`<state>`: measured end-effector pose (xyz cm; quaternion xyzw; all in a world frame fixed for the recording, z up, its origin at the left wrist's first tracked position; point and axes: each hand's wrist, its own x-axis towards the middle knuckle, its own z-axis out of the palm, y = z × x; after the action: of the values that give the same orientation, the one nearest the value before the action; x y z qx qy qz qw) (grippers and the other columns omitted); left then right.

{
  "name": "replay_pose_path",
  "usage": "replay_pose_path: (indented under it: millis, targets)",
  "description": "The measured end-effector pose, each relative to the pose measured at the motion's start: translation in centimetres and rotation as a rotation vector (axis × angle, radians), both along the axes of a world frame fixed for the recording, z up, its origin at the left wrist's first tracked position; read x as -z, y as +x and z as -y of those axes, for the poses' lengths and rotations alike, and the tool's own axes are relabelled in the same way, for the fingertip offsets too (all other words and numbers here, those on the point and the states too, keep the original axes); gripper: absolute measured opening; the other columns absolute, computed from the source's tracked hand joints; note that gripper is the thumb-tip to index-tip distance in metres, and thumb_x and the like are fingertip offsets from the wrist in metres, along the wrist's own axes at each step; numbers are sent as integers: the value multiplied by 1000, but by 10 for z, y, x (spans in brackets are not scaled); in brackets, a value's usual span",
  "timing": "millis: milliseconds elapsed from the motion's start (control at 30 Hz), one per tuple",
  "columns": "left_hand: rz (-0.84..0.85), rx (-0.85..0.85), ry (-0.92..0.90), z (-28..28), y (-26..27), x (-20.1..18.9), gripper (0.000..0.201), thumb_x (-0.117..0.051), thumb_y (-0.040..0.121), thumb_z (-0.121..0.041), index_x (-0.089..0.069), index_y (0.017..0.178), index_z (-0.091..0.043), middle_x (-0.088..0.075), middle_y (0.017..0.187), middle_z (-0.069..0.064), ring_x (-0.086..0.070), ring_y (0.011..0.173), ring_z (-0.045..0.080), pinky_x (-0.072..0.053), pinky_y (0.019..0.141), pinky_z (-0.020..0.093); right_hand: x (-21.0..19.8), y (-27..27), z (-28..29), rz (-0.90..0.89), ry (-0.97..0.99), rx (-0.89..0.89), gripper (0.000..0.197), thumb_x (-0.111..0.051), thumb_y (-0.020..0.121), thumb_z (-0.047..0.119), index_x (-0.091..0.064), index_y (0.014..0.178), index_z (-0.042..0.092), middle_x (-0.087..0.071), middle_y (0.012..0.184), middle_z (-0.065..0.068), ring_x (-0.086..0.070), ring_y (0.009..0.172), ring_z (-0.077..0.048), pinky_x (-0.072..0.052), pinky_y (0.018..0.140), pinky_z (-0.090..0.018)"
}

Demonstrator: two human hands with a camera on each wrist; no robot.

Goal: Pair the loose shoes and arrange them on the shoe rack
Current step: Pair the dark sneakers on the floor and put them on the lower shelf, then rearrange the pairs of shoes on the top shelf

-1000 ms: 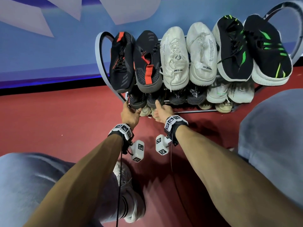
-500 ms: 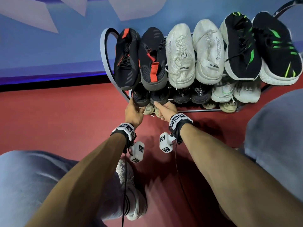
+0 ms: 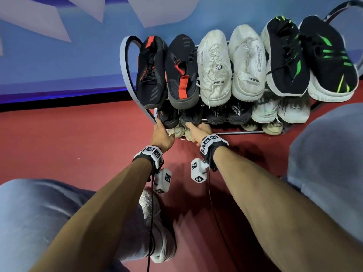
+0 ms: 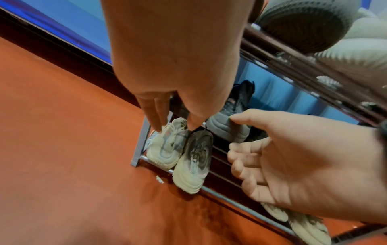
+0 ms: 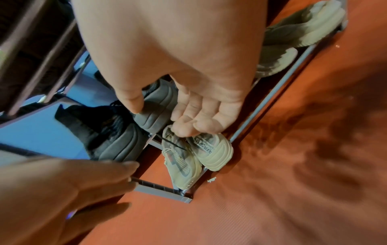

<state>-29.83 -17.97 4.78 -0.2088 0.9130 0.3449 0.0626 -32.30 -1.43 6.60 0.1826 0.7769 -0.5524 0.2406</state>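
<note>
The shoe rack [image 3: 125,61] stands against the wall with shoes paired on three tiers. The top tier holds a black-red, a white and a black-green pair. My left hand [image 3: 160,127] reaches with straight fingers to the heel of the left black shoe [image 3: 169,118] on the middle tier. My right hand [image 3: 193,130] lays its thumb on the heel of the neighbouring black shoe [image 5: 159,102], while its other fingers [image 5: 188,124] hang loosely curled and hold nothing. Directly below both hands, a beige pair [image 4: 178,149] sits on the bottom tier.
The middle tier also holds another black pair [image 3: 227,114] and a white pair [image 3: 279,112]. More beige shoes [image 3: 263,128] sit on the bottom tier. My knees in grey trousers [image 3: 39,213] flank the red floor [image 3: 78,144]. The blue wall [image 3: 59,65] lies behind.
Both hands have shifted slightly up from the bottom tier to the black shoes on the middle tier. The right thumb, raised before, now lies on the shoe's heel.
</note>
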Motion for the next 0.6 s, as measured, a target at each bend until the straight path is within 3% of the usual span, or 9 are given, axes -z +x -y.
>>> replay_pose_path:
  millis: [67,133,233,300,400,467,533,600]
  targets:
    - [49,-24,-1,-14,3,-30,71,-71,70,-21,-31,127,-5,-60,113,16,-61,102,35,-55,83,43,0,1,2,-55,91,-35,47,-65,78,58,-67,69,12,-63,61,0,-66,64,-26,-54,60,-31]
    - [106,-57,3,-24,4,-53,65,-73,77,-14,-32,126,-1,-58,116,17,-59,107,35,-48,80,37,-5,1,3,-72,180,-92,47,-65,80,55,-69,81,8,-68,75,-5,-67,74,-29,-57,73,-35]
    - [190,-51,-26,-30,8,-76,60,-67,83,-14,-33,131,0,-55,109,14,-58,107,34,-43,77,33,-20,1,0,-40,246,-229,41,-62,81,46,-70,85,6,-73,82,-13,-71,80,-32,-60,77,-40]
    - [233,-11,-54,-27,15,-96,56,-67,82,-21,-45,129,-3,-60,109,13,-61,103,32,-45,75,31,-35,2,-2,-36,251,-311,40,-59,84,41,-72,87,3,-74,83,-15,-72,82,-32,-60,79,-42]
    - [300,80,-88,-22,32,-130,26,-67,79,-23,-67,98,-7,-70,92,13,-67,77,30,-56,64,33,-66,7,-9,-34,233,-400,36,-59,83,35,-70,86,0,-75,84,-14,-73,78,-31,-61,74,-40]
    - [287,136,-154,-23,49,-160,11,-64,83,-18,-61,82,-8,-69,88,15,-66,78,32,-57,69,39,-88,13,-15,-42,222,-454,33,-59,81,32,-68,82,-1,-75,82,-14,-71,71,-32,-56,66,-35]
    - [236,196,-285,-26,64,-192,15,-63,87,-22,-55,81,-11,-64,90,12,-62,84,32,-51,71,37,-118,21,-19,-66,241,-539,32,-60,84,29,-70,84,-2,-74,79,-16,-69,64,-31,-52,55,-30]
    - [119,244,-312,-32,77,-222,19,-64,87,-27,-63,95,-10,-65,95,10,-63,90,31,-51,74,36,-152,31,-21,-124,287,-656,30,-58,90,27,-70,83,0,-72,76,-17,-69,64,-30,-50,48,-27]
